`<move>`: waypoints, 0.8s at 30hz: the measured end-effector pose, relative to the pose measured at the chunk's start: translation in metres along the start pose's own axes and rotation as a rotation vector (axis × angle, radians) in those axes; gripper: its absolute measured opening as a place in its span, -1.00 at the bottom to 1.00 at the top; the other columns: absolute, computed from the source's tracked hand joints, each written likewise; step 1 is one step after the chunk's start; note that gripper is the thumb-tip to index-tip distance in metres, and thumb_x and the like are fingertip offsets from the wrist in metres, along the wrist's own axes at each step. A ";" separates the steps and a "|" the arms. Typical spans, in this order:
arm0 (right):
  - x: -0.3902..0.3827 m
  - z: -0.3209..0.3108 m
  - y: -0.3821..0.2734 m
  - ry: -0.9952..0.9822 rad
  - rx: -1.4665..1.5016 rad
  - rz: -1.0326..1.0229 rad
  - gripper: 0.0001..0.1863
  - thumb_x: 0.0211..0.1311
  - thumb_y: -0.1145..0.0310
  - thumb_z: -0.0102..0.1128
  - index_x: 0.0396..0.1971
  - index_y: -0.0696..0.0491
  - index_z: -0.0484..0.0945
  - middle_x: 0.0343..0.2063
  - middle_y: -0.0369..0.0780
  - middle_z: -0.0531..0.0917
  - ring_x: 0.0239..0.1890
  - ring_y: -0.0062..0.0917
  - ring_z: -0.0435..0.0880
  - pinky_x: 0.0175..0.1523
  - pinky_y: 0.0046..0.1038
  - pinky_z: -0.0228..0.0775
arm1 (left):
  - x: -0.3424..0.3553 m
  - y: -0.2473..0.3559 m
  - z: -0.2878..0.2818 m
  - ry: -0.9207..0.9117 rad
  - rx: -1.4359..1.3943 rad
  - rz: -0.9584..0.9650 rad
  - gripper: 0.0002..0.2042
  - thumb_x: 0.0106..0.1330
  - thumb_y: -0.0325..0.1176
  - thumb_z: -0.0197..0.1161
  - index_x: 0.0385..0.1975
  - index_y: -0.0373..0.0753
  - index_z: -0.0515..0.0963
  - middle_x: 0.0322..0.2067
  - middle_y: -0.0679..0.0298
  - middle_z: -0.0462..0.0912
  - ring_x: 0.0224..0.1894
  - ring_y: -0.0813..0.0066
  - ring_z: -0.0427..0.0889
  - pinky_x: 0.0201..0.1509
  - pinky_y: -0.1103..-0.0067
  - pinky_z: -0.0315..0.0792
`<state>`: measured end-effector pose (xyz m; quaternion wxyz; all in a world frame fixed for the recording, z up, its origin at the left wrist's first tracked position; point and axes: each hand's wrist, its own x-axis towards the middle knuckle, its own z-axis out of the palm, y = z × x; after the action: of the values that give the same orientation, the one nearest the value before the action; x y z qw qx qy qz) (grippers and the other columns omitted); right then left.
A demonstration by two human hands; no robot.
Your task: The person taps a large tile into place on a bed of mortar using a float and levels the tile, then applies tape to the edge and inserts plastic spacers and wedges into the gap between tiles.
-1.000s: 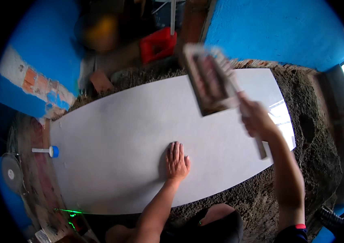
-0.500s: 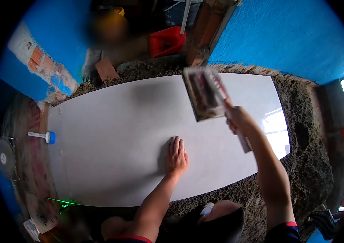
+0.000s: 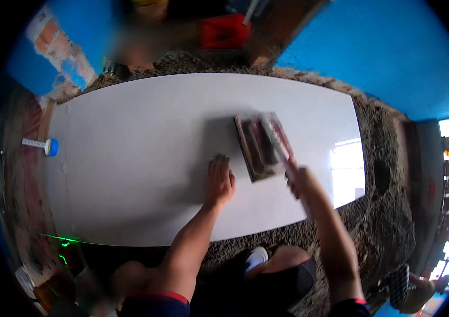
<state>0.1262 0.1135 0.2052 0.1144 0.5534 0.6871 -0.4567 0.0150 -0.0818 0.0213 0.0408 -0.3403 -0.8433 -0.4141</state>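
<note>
A large glossy white tile (image 3: 129, 137) lies over a bed of dark, crumbly mortar. My left hand (image 3: 221, 179) rests flat on its middle, fingers stretched out and holding nothing. My right hand (image 3: 299, 179) is wrapped round the long pale handle of a tile beater (image 3: 259, 150), a tool with a broad rectangular head. This head is over the tile, just right of and beyond my left fingers. It is blurred by motion, and I cannot tell whether it touches the surface.
Rough mortar (image 3: 383, 211) borders the tile on the right and along the near edge. At the left edge lies a white stick with a blue round end (image 3: 51, 147). Green laser light (image 3: 63, 239) falls near the lower left. A red dustpan (image 3: 225, 31) stands beyond, between blue walls (image 3: 362, 53).
My right hand has brought the tile beater nearer to me and closer to my left hand. The left hand stays flat on the tile. The whole view has shifted slightly.
</note>
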 end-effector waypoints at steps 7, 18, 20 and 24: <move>-0.130 -0.096 0.034 0.440 0.368 -0.688 -0.34 0.56 -0.34 -0.32 -0.39 -0.01 0.40 -0.81 -0.39 0.33 -0.87 -0.71 0.26 -0.80 -0.64 0.08 | -0.006 -0.005 0.002 0.002 0.021 -0.049 -0.57 0.34 -0.42 0.11 0.21 -0.38 0.38 0.17 -0.06 0.50 0.29 -0.11 0.44 0.41 0.09 0.30; -0.076 -0.046 0.066 -0.091 0.249 -0.080 -0.45 0.56 -0.21 -0.09 -0.39 -0.01 0.43 -0.67 -0.40 0.46 -0.75 -0.69 0.36 -0.64 -0.58 0.28 | 0.003 -0.001 -0.004 0.068 0.053 0.011 -0.58 0.32 -0.46 0.13 0.17 -0.43 0.39 0.11 -0.10 0.53 0.24 -0.14 0.46 0.41 0.03 0.28; -0.118 -0.090 0.059 0.148 0.099 -0.207 -0.40 0.58 -0.26 -0.21 -0.42 -0.03 0.43 -0.73 -0.40 0.42 -0.79 -0.73 0.30 -0.71 -0.56 0.19 | 0.001 -0.001 -0.003 0.075 0.046 0.014 -0.58 0.32 -0.45 0.13 0.17 -0.42 0.39 0.12 -0.10 0.53 0.24 -0.12 0.46 0.41 0.06 0.29; -0.141 -0.081 0.112 0.479 0.334 -0.722 -0.27 0.59 -0.30 -0.41 -0.54 0.05 0.35 -0.86 -0.37 0.32 -0.87 -0.72 0.29 -0.78 -0.62 0.22 | 0.001 -0.002 -0.004 0.043 0.027 -0.016 -0.59 0.32 -0.45 0.13 0.17 -0.41 0.39 0.12 -0.07 0.54 0.24 -0.06 0.48 0.40 0.08 0.30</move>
<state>0.3022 0.0784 0.2878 -0.3046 0.3793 0.7600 -0.4309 0.0126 -0.0852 0.0229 0.0601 -0.3241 -0.8504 -0.4102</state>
